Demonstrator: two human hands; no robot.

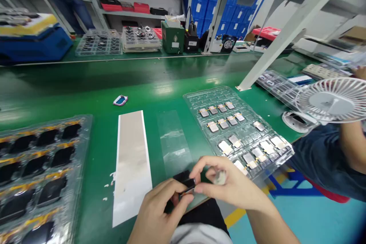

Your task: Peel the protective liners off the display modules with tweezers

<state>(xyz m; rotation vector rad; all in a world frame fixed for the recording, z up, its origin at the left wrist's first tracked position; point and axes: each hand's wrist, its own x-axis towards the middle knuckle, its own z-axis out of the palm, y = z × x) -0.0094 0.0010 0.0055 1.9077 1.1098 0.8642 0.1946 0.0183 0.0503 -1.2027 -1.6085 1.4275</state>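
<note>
At the bench's near edge, my left hand (pixel 161 204) pinches a small dark screen part (pixel 187 188) between thumb and fingers. The thumb and index finger of my right hand (pixel 225 181) close on the same part's right edge. A blurred whitish bit (pixel 220 177) shows at the curled fingers of that hand; its kind is unclear. Fingers cover much of the part. Left of centre lies a long white-edged strip (pixel 133 160), with a clear film (pixel 175 137) beside it. A clear tray (pixel 206 95) on the right holds several small silvery parts (pixel 225 147).
Another clear tray (pixel 82 152) with black screens sits at the left. A small blue-faced part (pixel 120 100) lies farther back. A slanted white post (pixel 274 53) meets the bench near a white fan (pixel 331 101). Someone in dark clothing (pixel 323 160) sits at the right.
</note>
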